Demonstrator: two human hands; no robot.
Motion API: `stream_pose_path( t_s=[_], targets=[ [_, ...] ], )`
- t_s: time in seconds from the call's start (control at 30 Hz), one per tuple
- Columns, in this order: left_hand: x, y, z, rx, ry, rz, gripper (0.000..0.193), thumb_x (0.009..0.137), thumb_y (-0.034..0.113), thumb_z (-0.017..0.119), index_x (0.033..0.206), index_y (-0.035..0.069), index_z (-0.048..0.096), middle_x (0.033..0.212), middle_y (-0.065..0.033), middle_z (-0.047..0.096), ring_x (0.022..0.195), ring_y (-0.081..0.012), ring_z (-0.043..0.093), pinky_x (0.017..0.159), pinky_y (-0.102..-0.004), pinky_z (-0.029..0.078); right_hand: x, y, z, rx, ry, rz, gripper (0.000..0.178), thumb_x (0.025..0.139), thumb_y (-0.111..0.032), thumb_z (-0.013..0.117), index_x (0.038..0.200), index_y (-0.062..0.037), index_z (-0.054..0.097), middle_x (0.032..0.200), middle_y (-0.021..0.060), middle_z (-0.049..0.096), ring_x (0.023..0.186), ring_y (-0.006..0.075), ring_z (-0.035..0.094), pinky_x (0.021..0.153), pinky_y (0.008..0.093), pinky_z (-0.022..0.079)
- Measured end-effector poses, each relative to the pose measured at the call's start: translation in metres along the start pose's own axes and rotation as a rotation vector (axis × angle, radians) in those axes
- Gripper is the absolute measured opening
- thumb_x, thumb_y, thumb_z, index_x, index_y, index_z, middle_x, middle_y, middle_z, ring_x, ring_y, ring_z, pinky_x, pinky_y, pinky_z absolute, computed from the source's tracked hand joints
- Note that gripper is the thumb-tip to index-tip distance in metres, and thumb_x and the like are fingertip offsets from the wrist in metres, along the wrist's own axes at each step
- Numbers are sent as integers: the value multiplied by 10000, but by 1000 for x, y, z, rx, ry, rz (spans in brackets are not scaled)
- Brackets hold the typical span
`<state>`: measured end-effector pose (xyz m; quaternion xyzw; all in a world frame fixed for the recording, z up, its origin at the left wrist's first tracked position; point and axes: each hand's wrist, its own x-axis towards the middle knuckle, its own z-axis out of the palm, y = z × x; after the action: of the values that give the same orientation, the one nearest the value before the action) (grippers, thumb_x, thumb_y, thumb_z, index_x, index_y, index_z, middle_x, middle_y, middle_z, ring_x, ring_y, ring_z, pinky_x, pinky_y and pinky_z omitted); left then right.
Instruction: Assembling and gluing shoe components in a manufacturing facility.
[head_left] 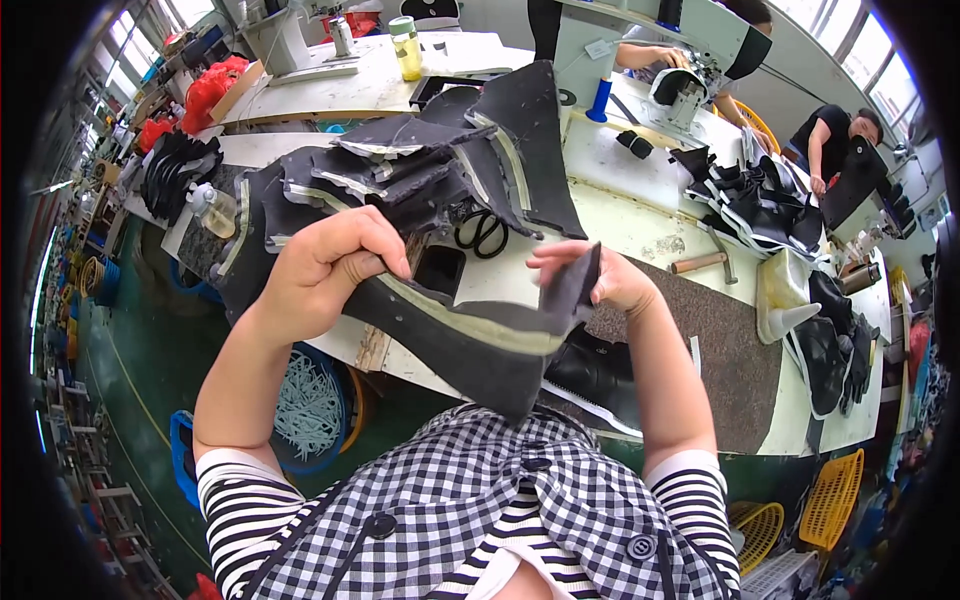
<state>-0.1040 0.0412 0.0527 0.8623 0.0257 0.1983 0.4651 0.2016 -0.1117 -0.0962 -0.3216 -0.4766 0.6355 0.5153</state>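
Note:
My left hand (330, 262) pinches the upper left edge of a black shoe-upper piece (455, 362) between thumb and fingers. A pale yellow-green strip (480, 328) runs along that piece. My right hand (622, 280) grips the other end, where a flap of black material is turned up; that flap is slightly blurred. The piece hangs in front of my chest, over the table's near edge. Partly hidden behind it is a black shoe (600, 372) with a white edge. Beyond my hands are black-handled scissors (483, 234) and a dark flat rectangular object (440, 270).
A heap of black pieces with pale strips (470, 150) covers the table's far side. To the right lie a hammer (703, 262), a pale plastic jug (782, 290) and shoe uppers (765, 205). Below left stands a basket of white strips (310, 410). Two people work at far right.

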Motion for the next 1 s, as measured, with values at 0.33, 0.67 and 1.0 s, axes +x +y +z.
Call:
stream_pose_path(
  t_s=[0.33,0.67,1.0],
  targets=[
    [-108,-122,117,-685,627,-640,135,891,-27,525,998,43,569,883,-13,607,796,-88,561,746,-219,447,-69,39,46,-158,968,-111,148,839,-61,675,974,-3,680,871,4,667,771,64,578,715,210,461],
    [-131,-190,162,-1040,759,-1034,230,888,118,622,1110,91,569,989,-3,612,913,-107,568,756,-283,466,-90,83,28,-311,1025,-74,108,857,-87,675,941,-18,682,842,-41,644,754,41,536,686,192,429],
    [27,-60,132,238,205,-2,374,743,159,720,1075,49,590,1200,-125,562,1098,-292,533,903,-376,442,-51,19,54,-632,869,-317,110,831,-71,689,896,12,659,771,21,620,699,93,532,650,219,426]
  ],
)
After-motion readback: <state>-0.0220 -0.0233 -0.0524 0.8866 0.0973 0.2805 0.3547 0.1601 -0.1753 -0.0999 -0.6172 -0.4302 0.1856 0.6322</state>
